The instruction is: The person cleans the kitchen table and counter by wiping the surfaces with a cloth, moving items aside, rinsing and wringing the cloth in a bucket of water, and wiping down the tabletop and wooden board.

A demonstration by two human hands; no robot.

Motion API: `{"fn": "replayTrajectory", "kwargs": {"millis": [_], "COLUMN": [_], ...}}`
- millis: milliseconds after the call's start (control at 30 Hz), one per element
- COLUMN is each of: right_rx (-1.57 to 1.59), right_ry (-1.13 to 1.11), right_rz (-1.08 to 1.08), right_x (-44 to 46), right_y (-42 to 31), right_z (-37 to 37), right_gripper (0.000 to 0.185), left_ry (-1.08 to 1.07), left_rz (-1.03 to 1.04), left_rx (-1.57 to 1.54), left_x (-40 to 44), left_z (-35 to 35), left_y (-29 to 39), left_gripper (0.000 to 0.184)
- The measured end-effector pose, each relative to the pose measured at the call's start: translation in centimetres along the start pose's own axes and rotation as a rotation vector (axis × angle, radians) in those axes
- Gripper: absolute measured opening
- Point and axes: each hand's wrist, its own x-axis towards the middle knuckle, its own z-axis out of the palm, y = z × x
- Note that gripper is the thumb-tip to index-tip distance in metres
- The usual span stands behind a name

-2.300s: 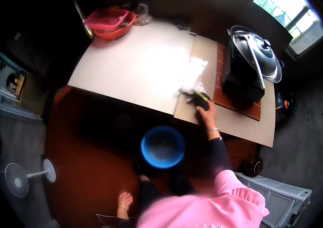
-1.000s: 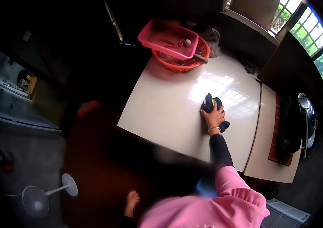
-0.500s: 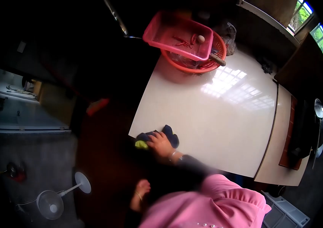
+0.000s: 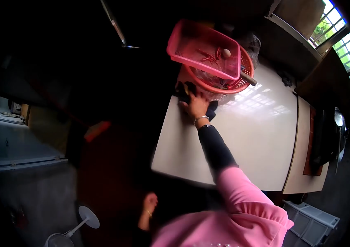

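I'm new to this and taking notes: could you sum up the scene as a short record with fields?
Right hand: holding a bunched dark cloth on the glossy white tabletop
Left hand: blurred, apart from the tabletop, nothing visibly held
Upper container: rectangular pink plastic tray
Beneath it: round orange-red perforated plastic basket
In the tray: thin red pods, one pale round object
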Motion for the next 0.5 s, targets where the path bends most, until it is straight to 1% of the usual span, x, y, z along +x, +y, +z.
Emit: {"fn": "replayTrajectory", "kwargs": {"millis": [33,67,133,167,200,267,300,333,367,400,433,467,500], "right_rx": [0.044,0.083,0.111,0.138,0.162,0.229,0.25,0.222,0.197,0.169,0.146,0.113,0.14], "right_ry": [-0.019,-0.031,-0.032,-0.069,-0.091,-0.208,-0.247,-0.286,-0.319,-0.337,-0.358,-0.297,-0.291], "right_rz": [-0.104,-0.206,-0.4,-0.473,-0.544,-0.605,-0.636,-0.656,-0.642,-0.594,-0.512,-0.446,-0.317], "right_x": [-0.4,-0.7,-4.0,-6.1,-8.5,-13.2,-15.5,-17.6,-18.8,-20.2,-20.9,-20.8,-20.2], "right_y": [-1.5,-2.8,-4.0,-4.1,-3.6,-1.3,0.5,2.7,4.8,7.3,9.8,12.2,14.5], "right_z": [0.8,1.4,2.9,2.3,1.0,-2.4,-3.4,-4.2,-6.1,-7.5,-8.7,-9.6,-11.2], "right_gripper": [0.049,0.042,0.031,0.03,0.031,0.033,0.032,0.031,0.031,0.031,0.03,0.035,0.046], "left_ry": [0.046,0.023,0.273,0.306,0.283,0.38,0.379,0.377,0.313,0.276,0.249,0.229,0.202], "left_rz": [0.059,0.063,0.501,0.46,0.48,0.835,0.912,0.987,1.02,1.028,1.006,0.986,0.948], "left_rx": [0.053,0.075,0.178,0.199,0.21,0.455,0.513,0.567,0.524,0.573,0.721,0.87,0.956], "left_x": [0.3,0.9,2.8,1.6,2.8,5.0,5.5,6.1,6.8,7.5,8.1,8.2,8.5], "left_z": [-0.6,-0.9,-0.6,0.2,0.9,2.5,3.8,5.6,7.3,9.4,11.6,13.6,16.1], "left_y": [1.0,2.0,4.0,8.8,11.3,15.5,18.0,20.2,22.3,23.7,25.2,27.1,28.1], "left_gripper": [0.029,0.029,0.027,0.027,0.027,0.029,0.03,0.031,0.035,0.036,0.041,0.045,0.051]}}
